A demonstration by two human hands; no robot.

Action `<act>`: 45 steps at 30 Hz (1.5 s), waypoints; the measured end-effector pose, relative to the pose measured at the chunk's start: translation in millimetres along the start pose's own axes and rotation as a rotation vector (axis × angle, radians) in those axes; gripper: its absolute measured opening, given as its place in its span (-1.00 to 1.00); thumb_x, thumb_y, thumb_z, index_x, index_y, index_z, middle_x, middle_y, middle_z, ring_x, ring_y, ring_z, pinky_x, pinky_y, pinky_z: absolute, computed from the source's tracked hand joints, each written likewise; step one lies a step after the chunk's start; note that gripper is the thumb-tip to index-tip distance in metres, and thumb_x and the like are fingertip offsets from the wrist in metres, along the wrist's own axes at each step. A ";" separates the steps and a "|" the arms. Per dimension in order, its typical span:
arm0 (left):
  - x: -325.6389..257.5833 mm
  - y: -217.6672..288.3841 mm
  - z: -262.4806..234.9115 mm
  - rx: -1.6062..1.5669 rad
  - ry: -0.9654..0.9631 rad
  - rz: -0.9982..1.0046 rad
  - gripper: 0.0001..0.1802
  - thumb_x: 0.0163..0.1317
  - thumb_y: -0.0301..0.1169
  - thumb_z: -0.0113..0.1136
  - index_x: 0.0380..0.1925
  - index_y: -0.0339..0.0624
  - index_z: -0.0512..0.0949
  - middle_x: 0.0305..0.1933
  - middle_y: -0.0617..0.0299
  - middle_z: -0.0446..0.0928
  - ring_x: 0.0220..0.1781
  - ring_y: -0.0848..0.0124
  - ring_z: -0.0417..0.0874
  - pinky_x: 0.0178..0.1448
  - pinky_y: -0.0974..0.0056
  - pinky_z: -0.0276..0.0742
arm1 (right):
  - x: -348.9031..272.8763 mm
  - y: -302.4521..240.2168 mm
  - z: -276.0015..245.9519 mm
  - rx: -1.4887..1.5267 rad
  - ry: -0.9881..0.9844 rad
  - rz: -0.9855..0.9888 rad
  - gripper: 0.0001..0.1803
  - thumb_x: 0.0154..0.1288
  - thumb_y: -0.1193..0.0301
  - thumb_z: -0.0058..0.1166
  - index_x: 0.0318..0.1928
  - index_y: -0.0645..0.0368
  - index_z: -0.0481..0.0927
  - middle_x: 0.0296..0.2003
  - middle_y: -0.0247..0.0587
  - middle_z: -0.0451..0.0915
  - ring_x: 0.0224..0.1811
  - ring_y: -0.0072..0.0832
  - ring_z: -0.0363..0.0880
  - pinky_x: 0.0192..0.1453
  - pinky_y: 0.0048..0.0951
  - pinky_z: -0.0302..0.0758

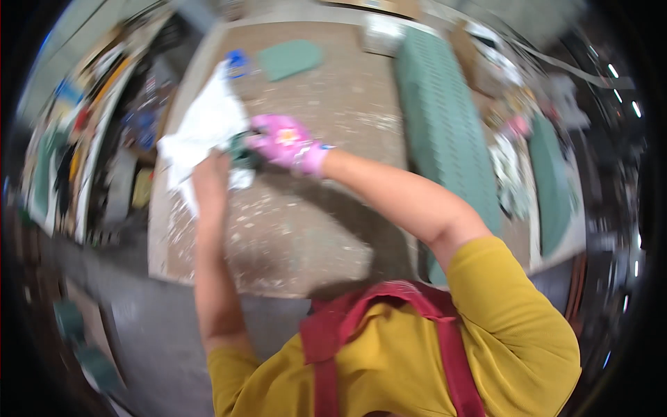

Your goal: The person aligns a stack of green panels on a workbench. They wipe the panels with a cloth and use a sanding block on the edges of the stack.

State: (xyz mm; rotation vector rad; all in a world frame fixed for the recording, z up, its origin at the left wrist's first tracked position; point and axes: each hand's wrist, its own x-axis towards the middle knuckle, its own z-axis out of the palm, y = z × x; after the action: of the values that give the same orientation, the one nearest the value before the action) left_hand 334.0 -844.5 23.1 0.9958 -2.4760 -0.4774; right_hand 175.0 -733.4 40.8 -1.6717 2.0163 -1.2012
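A crumpled white cloth or sheet (212, 111) lies over the left side of the worktable. My bare left hand (211, 167) is on the lower part of it, with its fingers smeared by motion. My right hand (286, 142), in a pink glove with a flower print, is closed at the edge of a dark green piece (244, 149). That piece is blurred, so its kind cannot be made out. It sits between my two hands, against the white sheet.
The brown worktable (306, 229) is strewn with pale flecks. A flat green piece (290, 60) and a small blue object (237, 62) lie toward its far side. A long stack of green pieces (445, 125) runs along the right. A cluttered shelf (118, 118) stands left.
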 end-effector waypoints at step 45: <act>-219.7 271.3 128.6 -0.922 -0.511 0.207 0.10 -0.04 -0.29 0.39 0.36 -0.35 -0.15 0.42 -0.18 -0.10 0.45 -0.05 -0.02 0.47 0.05 -0.01 | -325.0 -43.7 -192.3 -0.744 0.307 0.334 -0.72 0.17 0.34 0.10 -0.11 0.14 0.53 -0.26 -0.15 0.55 -0.21 -0.22 0.56 -0.14 -0.26 0.47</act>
State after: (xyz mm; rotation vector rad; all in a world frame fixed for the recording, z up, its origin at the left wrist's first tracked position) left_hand 258.4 -482.5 -17.9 0.2438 -2.2476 -1.7503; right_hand 178.1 -357.4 96.3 -1.3494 3.0465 -0.6473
